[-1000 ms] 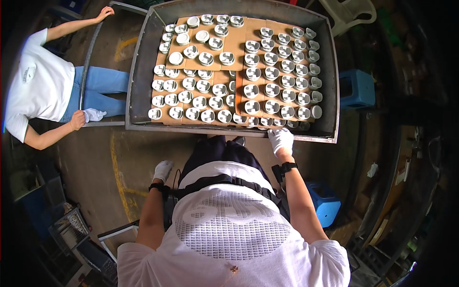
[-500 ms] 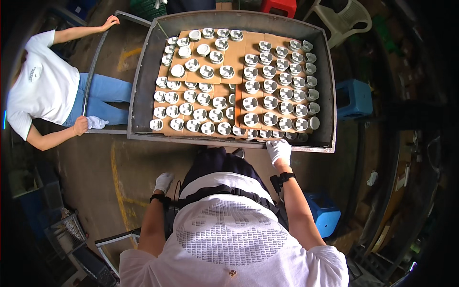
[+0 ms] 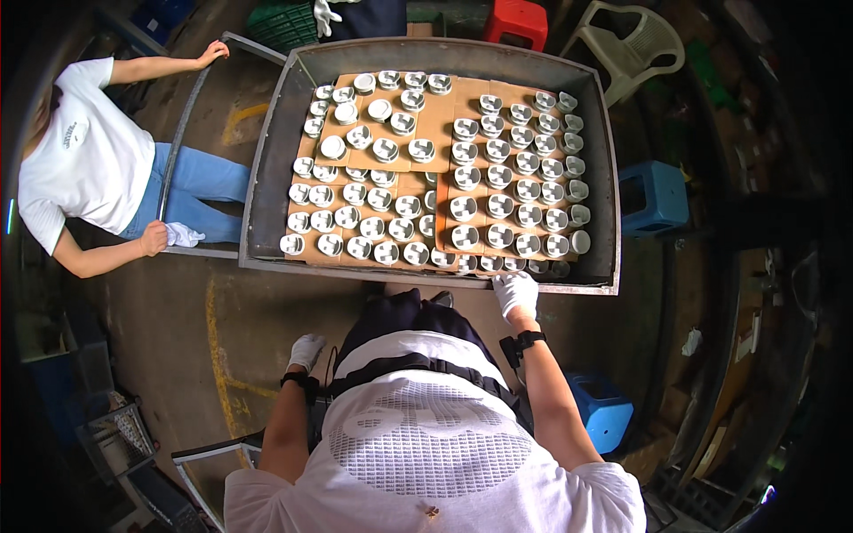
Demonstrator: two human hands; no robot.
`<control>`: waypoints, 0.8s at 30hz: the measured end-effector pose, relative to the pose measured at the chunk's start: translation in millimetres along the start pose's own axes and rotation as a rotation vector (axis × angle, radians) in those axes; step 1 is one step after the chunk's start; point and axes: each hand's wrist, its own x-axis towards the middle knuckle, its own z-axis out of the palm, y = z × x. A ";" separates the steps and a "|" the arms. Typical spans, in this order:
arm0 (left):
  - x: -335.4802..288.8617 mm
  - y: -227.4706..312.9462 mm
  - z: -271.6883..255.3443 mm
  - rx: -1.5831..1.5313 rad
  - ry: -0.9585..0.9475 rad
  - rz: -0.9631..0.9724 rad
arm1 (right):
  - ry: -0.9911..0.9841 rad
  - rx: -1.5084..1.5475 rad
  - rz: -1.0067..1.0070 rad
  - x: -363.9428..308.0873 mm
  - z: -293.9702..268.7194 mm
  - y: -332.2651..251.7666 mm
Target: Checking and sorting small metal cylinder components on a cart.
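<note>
**Metal cart (image 3: 269, 191) Gripped From Two Sides, Rows of Parts Aboard**

The broad, open box of the cart is lined with cardboard (image 3: 437, 115), and its handle bar (image 3: 168, 169) is held at the left end by a co-worker (image 3: 89, 160) dressed in a white T-shirt and blue jeans. Beyond the far right corner, a pale plastic chair (image 3: 647, 40) is seen. A blue stool (image 3: 657, 195) is set just beside the right wall, and a red stool (image 3: 515, 22) is placed past the far edge.

The near rim is grasped by the white-gloved right hand (image 3: 515, 296), its fingers curled over the edge. The left hand (image 3: 306, 352), also gloved, is held low beside the hip, well apart from the cart; whether it is clenched or released cannot be told. A white cloth (image 3: 184, 234) is clutched with the bar by the co-worker.

Piston-like parts (image 3: 379, 110) are spread over the cardboard inside the cart, in close rows at right and more loosely at left (a few are turned flat face up).
</note>
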 end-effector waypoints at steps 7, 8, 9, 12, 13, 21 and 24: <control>8.4 -12.8 5.1 0.030 0.018 0.088 | -0.029 0.019 0.034 -0.5 -5.1 -2.3; 10.1 -17.8 6.6 0.031 0.020 0.087 | -0.034 0.016 0.029 -0.7 -6.4 -3.1; 11.6 -22.6 7.9 0.043 0.029 0.112 | -0.034 0.018 0.028 -0.5 -7.6 -4.3; 11.0 -24.8 8.9 0.047 0.033 0.145 | -0.057 -0.005 0.024 -1.5 -5.0 -3.4; 9.5 -19.8 7.2 0.039 0.026 0.155 | -0.044 -0.015 0.017 -1.6 -2.0 -1.5; 5.4 -11.8 3.6 0.016 -0.034 0.029 | -0.101 -0.035 0.069 -2.5 -8.1 -3.1; 13.6 -57.2 18.3 -0.060 0.025 0.037 | -0.072 0.003 0.026 2.6 -8.4 -8.4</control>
